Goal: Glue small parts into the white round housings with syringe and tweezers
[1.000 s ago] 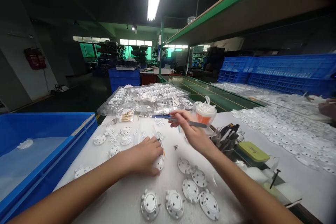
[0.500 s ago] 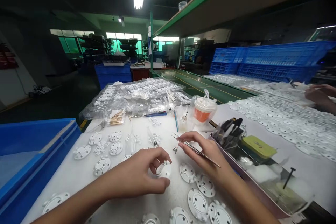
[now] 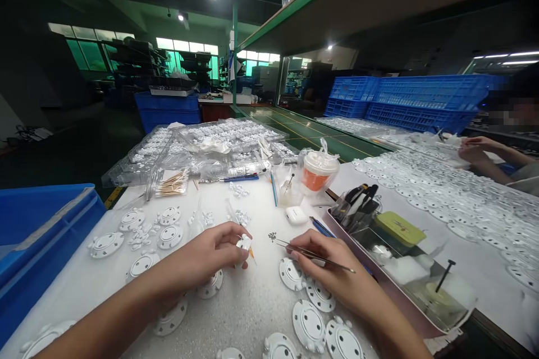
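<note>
My left hand (image 3: 210, 252) pinches a small white part (image 3: 244, 242) between thumb and fingers, above the white work surface. In my right hand (image 3: 326, 255) is a pair of metal tweezers (image 3: 314, 252), its tips pointing left beside a little heap of tiny metal pieces (image 3: 272, 236). Round white discs with dark holes lie around both hands, such as one (image 3: 309, 325) below my right hand and another (image 3: 170, 236) left of my left hand. An orange-tipped thin item (image 3: 252, 254) shows just right of my left fingertips.
A pink-edged tool box (image 3: 391, 291) stands at the right, near a lidded orange-and-white cup (image 3: 319, 171). Cotton swabs (image 3: 172, 183) and trays of white parts (image 3: 202, 146) lie farther back. At left is a blue bin (image 3: 50, 235). Another person's hands (image 3: 480, 148) are at far right.
The view has shifted slightly. My left hand has turned and raised its white part. The tweezers have come down to the metal pieces, and a white case shows behind my right hand.
</note>
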{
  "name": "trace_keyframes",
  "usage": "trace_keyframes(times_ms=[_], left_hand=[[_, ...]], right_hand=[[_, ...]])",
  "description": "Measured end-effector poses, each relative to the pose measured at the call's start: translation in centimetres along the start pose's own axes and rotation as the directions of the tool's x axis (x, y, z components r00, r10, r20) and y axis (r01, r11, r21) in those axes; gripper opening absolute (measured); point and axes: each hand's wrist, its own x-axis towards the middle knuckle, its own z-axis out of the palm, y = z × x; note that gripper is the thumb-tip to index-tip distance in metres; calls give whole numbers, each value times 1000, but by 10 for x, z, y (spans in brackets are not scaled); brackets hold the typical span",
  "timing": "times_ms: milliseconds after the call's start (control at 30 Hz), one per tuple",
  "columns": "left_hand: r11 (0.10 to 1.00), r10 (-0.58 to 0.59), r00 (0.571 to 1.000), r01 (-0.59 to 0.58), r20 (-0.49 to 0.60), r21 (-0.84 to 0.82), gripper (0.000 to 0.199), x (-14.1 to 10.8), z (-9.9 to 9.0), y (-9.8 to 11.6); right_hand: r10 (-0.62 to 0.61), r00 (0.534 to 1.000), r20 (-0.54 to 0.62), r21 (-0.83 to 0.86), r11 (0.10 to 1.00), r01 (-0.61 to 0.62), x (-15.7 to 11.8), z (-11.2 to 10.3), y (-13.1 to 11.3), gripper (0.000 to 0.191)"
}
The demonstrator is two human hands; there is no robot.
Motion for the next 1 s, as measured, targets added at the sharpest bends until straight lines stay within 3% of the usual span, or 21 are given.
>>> trace_keyframes(times_ms=[133,367,567,733,1000], left_hand=[[993,-36,999,36,5,-111,31,1,-1,-3],[929,23,999,-4,46,-370,28,2,-2,-5],[928,49,997,-23,61,-372,31,8,-3,-10],[969,44,996,-23,82,-244,43,8,-6,-14],[981,112,977,-80,181,-176,43,8,-4,-15]], right_hand=[[-42,996,-73,-75,997,36,-5,4,-1,19],[-115,991,-62,-121,987,107,-2,11,-2,13],[-149,986,-70,-133,981,139,-1,15,3,11],[-174,982,-71,-155,975,161,-1,15,3,11],[-189,981,-38,-199,964,178,-1,14,3,11]])
